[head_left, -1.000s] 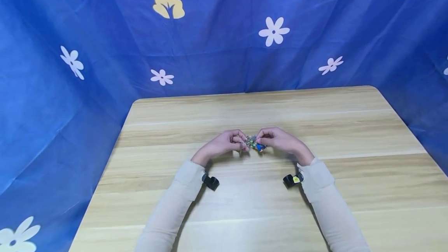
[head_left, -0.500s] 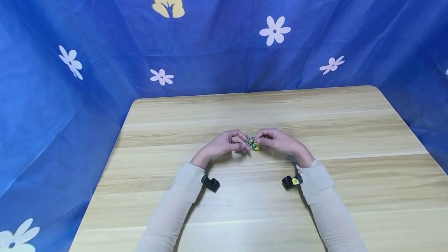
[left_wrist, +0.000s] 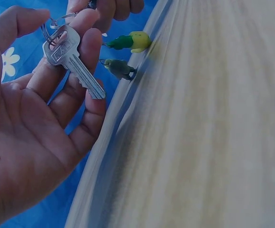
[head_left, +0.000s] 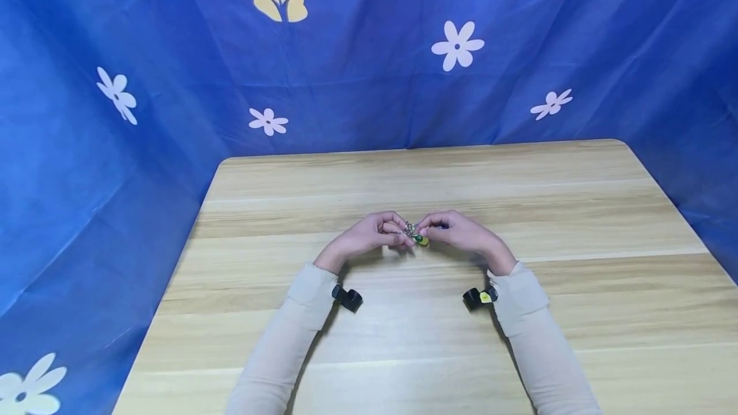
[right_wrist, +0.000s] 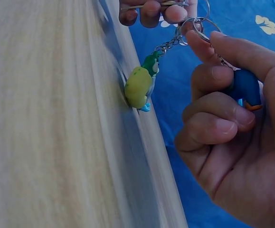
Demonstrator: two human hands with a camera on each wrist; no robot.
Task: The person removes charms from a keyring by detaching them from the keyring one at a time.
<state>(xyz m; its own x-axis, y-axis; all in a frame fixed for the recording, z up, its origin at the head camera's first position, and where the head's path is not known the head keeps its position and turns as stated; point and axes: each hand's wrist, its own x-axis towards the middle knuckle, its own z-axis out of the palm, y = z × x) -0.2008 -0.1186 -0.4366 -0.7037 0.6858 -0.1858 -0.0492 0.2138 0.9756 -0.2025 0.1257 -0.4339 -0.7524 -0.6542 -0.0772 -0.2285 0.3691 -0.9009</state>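
Observation:
In the head view my left hand (head_left: 375,234) and right hand (head_left: 455,232) meet over the middle of the table. A silver key (left_wrist: 71,54) lies across the left fingers, its head and small rings held near the thumb tip. My right thumb and index finger pinch a metal key ring (right_wrist: 203,29). The curled right fingers hold a blue figure charm (right_wrist: 246,88) against the palm, partly hidden. From the linked rings and chain hangs a yellow-and-green figure charm (right_wrist: 138,88) above the tabletop. Beside it in the left wrist view dangles a dark grey-green figure charm (left_wrist: 119,69).
The light wood table (head_left: 369,351) extends around both arms. A blue curtain (head_left: 357,63) with white and yellow flower prints stands behind and beside it. Each wrist wears a black camera mount, left camera mount (head_left: 348,300) and right camera mount (head_left: 480,298).
My right hand has shifted slightly left, closer to the left hand. The blue charm seen below the right fingers is now hidden in the head view, while the yellow-and-green charm shows there.

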